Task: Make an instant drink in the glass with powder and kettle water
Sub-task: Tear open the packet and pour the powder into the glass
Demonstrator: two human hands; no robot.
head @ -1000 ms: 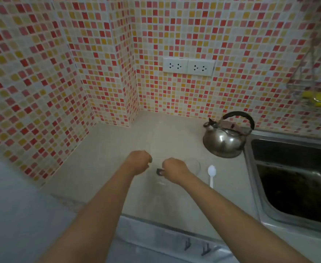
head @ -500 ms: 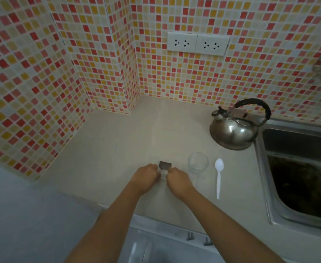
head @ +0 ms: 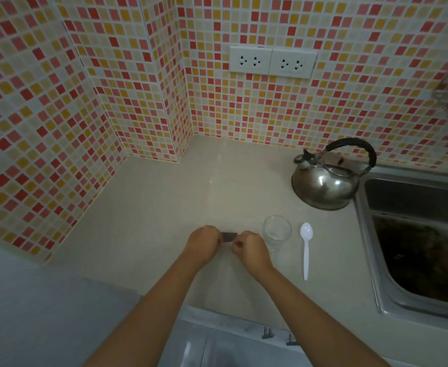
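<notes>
Both hands, left hand (head: 203,242) and right hand (head: 249,250), pinch the small dark powder sachet (head: 229,237); the clear empty drinking glass (head: 276,231) stands just right of the right grip.

A small dark powder packet (head: 229,237) sits low in the middle of the frame, pinched between two hands. Just to its right a clear glass (head: 276,232) stands upright on the counter. A white plastic spoon (head: 306,247) lies flat beside the glass, bowl end up. Higher on the right sits a shiny round metal kettle (head: 325,184) with a black handle.
</notes>
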